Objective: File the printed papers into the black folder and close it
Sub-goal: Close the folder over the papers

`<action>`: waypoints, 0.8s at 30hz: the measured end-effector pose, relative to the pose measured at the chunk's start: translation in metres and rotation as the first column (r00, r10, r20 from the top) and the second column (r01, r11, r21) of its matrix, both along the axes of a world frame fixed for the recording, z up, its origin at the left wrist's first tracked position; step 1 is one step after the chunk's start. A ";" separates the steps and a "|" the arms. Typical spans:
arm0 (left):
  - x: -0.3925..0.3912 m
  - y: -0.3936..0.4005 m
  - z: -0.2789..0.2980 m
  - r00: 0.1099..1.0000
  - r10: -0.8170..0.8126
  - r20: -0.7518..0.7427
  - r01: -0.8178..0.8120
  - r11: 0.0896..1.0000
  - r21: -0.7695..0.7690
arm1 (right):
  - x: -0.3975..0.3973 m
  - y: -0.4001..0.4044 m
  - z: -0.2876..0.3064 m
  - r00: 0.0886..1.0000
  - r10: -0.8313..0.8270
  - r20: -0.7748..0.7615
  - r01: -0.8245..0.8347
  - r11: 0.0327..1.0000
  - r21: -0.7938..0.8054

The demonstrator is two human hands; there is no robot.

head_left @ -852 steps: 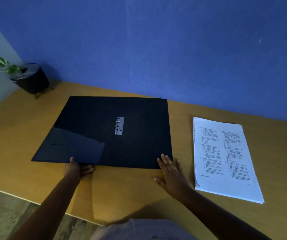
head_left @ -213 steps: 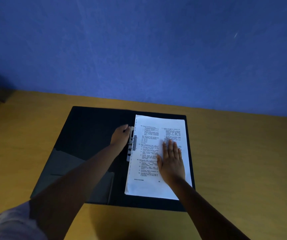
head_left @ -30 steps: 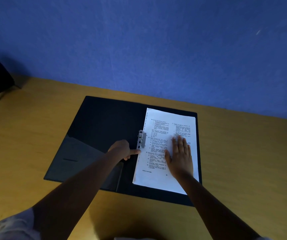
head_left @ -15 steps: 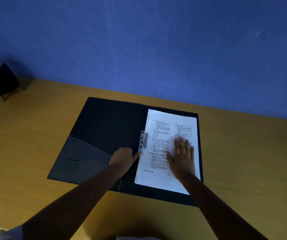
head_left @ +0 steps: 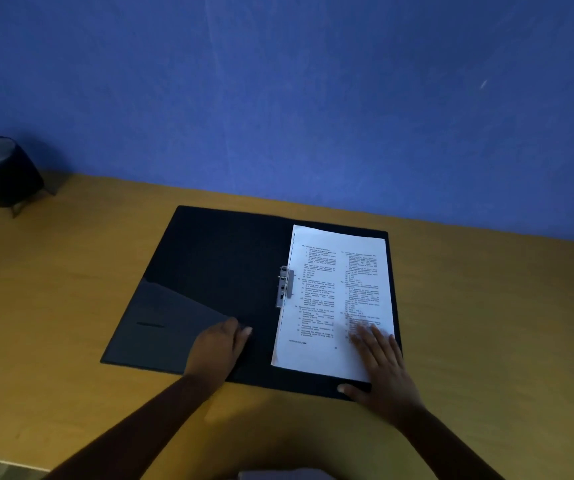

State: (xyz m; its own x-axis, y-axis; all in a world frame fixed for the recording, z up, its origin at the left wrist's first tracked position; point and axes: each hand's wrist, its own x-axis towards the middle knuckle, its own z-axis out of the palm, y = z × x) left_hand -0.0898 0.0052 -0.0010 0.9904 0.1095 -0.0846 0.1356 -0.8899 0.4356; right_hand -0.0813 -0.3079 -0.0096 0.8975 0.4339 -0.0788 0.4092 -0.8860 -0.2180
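Note:
The black folder point(head_left: 219, 258) lies open and flat on the wooden desk. A stack of printed papers point(head_left: 334, 296) rests on its right half, with the left edge against the metal clip point(head_left: 283, 287) at the spine. My left hand point(head_left: 218, 344) rests on the near part of the left flap, beside the inner pocket point(head_left: 167, 323), fingers curled and holding nothing. My right hand point(head_left: 380, 367) lies flat with fingers spread on the near right corner of the papers and the folder's edge.
A dark round pot on small legs point(head_left: 0, 174) stands at the far left of the desk point(head_left: 486, 323). A blue wall runs along the desk's far edge. The desk's near edge shows at the lower left.
My left hand has drawn back from the clip toward me, onto the left flap. My right hand has slid from the middle of the papers down to their near right corner.

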 end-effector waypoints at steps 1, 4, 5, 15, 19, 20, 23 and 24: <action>0.001 0.006 0.002 0.999 0.035 0.011 -0.035 0.999 0.001 | -0.001 0.000 0.001 1.000 0.001 0.003 -0.001 1.000 0.003; 0.002 0.030 0.005 0.986 0.156 0.061 -0.158 0.987 0.027 | -0.002 0.001 -0.001 0.999 -0.053 -0.006 0.053 0.998 0.028; 0.002 0.041 0.007 0.977 0.201 0.064 -0.204 0.977 0.055 | -0.002 0.001 -0.002 0.998 -0.069 -0.004 0.069 0.997 0.029; -0.003 0.107 0.015 0.769 0.634 -0.076 -0.623 0.772 0.128 | -0.002 -0.004 -0.003 0.996 -0.092 -0.020 0.094 0.981 0.170; 0.001 0.111 0.019 0.759 0.645 -0.089 -0.639 0.764 0.088 | -0.003 0.002 0.004 0.935 -0.324 -0.146 0.355 0.862 0.362; 0.002 0.112 0.018 0.753 0.651 -0.098 -0.646 0.759 0.085 | -0.003 0.004 0.005 0.909 -0.375 -0.181 0.416 0.820 0.392; 0.007 0.119 0.024 0.725 0.665 -0.178 -0.670 0.741 0.043 | -0.003 0.011 0.009 0.856 -0.450 -0.254 0.516 0.720 0.464; 0.012 0.126 0.025 0.702 0.675 -0.225 -0.688 0.725 0.030 | -0.001 0.012 0.009 0.851 -0.454 -0.264 0.524 0.701 0.483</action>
